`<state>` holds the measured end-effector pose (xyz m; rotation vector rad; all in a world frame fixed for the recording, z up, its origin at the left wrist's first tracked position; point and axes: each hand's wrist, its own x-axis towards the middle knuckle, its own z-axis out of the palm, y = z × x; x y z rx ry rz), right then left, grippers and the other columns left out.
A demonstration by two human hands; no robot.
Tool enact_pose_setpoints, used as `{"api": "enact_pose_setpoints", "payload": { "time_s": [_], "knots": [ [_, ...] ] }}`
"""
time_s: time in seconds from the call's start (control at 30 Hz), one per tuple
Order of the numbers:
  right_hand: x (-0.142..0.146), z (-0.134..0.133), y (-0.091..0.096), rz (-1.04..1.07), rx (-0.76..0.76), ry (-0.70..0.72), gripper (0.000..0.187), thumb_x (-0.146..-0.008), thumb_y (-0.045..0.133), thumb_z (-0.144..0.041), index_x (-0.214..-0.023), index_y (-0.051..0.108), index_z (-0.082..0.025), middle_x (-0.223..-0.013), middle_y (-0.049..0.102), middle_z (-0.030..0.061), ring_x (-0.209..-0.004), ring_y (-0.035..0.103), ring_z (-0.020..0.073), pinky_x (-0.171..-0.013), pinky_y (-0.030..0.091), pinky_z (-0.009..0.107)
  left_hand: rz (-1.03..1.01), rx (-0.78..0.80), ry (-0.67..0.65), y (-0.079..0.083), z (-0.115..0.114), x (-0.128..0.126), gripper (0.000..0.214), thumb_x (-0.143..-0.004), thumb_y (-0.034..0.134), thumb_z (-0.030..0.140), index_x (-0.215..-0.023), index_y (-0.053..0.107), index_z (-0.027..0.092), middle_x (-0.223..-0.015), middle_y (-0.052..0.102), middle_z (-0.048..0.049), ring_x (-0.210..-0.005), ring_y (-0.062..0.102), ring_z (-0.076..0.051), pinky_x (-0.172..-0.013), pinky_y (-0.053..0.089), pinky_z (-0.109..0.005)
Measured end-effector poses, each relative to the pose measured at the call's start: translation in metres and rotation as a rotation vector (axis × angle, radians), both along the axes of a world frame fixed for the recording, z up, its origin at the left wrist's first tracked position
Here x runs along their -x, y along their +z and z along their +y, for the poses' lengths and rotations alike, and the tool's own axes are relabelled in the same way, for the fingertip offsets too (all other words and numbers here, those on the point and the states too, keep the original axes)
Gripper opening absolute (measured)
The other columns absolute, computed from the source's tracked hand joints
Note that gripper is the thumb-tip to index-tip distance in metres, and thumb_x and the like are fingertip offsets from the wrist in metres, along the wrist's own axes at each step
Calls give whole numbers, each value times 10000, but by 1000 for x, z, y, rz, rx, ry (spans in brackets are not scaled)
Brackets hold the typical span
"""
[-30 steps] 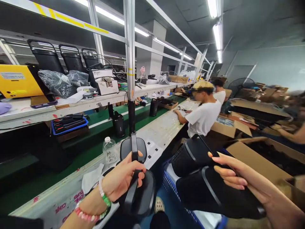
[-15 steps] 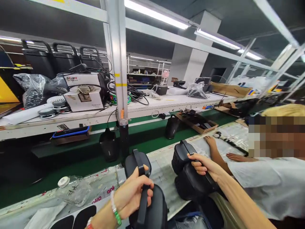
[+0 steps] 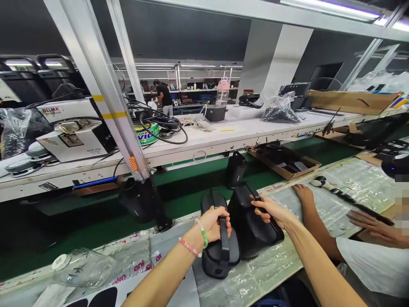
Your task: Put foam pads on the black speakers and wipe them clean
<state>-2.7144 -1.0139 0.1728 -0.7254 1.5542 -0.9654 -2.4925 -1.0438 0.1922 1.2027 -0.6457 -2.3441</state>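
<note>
My left hand (image 3: 217,224) is closed round the carry handles of two black portable speakers. The front speaker (image 3: 220,258) is upright over the near bench, and the rear speaker (image 3: 211,198) shows just behind my fingers. To the right, my right hand (image 3: 266,209) grips the handles of another pair, a front black speaker (image 3: 265,232) and a rear black speaker (image 3: 239,198). The two pairs stand close side by side. Their bases are mostly over the plastic-covered bench (image 3: 271,273); whether all rest on it, I cannot tell.
A clear plastic jug (image 3: 84,268) lies at the left of the bench. At right, a co-worker's forearms (image 3: 309,217) rest on the bench. Opposite stand a metal post (image 3: 105,94), a white box (image 3: 76,136), and a cardboard tray (image 3: 287,164). More black speakers (image 3: 236,168) sit beyond the bench.
My view has turned right and nearer the bench. Both hands have carried the speakers forward, away from me, and the left pair has come closer to the right pair.
</note>
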Motion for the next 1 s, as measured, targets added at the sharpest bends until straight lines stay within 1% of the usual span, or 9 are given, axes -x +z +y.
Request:
{"api": "enact_pose_setpoints", "payload": {
  "time_s": [0.1, 0.27, 0.4, 0.57, 0.7, 0.77, 0.83, 0.93, 1.0],
  "knots": [
    [11, 0, 5, 8, 1, 13, 465, -874, 482, -216, -1294, 290, -160, -497, 473, -66, -316, 246, 43, -325, 195, 124, -5, -72, 4, -4, -9, 24, 141, -695, 566, 92, -745, 459, 168, -615, 502, 5, -470, 474, -99, -509, 429, -252],
    [23, 3, 1, 24, 16, 23, 549, -827, 536, -234, -1317, 303, -148, -501, 472, -69, -322, 239, 44, -332, 202, 140, 23, -38, 70, -3, -7, 49, 208, -700, 550, 82, -799, 424, 215, -611, 457, 57, -462, 455, -83, -505, 403, -229],
    [31, 3, -9, 117, 17, 33, 518, -814, 536, -217, -1292, 349, -139, -499, 477, -69, -324, 263, 52, -337, 224, 151, 56, -16, 47, -1, 0, 55, 240, -683, 548, 78, -823, 416, 223, -602, 464, 55, -465, 472, -97, -509, 409, -242],
    [32, 4, -9, 414, 9, 43, 467, -814, 566, -175, -1254, 420, -123, -481, 507, -49, -355, 439, 114, -346, 309, 185, 70, -51, 18, 0, 5, 62, 292, -667, 573, 102, -878, 411, 223, -648, 512, 39, -519, 538, -121, -553, 436, -267],
    [21, 9, -8, 577, 14, 65, 379, -843, 585, -236, -1192, 486, -128, -437, 418, -85, -311, 363, 101, -317, 242, 200, 64, -78, 36, 2, 10, 68, 209, -683, 537, 100, -793, 397, 210, -610, 472, 42, -487, 499, -104, -526, 409, -252],
    [16, 11, -8, 610, 8, 99, 384, -880, 541, -300, -1220, 474, -133, -412, 358, -102, -302, 327, 111, -308, 224, 213, 55, -67, 81, 2, 13, 70, 222, -672, 528, 81, -750, 369, 214, -580, 421, 64, -461, 453, -85, -502, 376, -229],
    [13, 10, -8, 652, -6, 118, 411, -911, 487, -319, -1272, 436, -128, -425, 367, -99, -316, 338, 123, -320, 248, 223, 56, -58, 113, 0, 16, 71, 233, -674, 532, 78, -750, 364, 220, -570, 400, 75, -451, 429, -80, -493, 365, -219],
    [10, 7, -5, 777, -24, 122, 367, -902, 506, -261, -1234, 486, -107, -566, 533, -16, -417, 479, 154, -417, 369, 256, 77, -70, 88, -4, 19, 65, 165, -724, 540, 123, -766, 407, 211, -602, 463, 51, -477, 463, -96, -515, 406, -238],
    [4, 8, 1, 897, -20, 101, 314, -867, 560, -219, -1148, 555, -78, -780, 623, 106, -662, 613, 242, -604, 462, 330, 93, -82, 59, -5, 22, 58, 83, -768, 525, 168, -757, 445, 187, -642, 511, 11, -523, 505, -114, -554, 447, -265]
  ]
}}
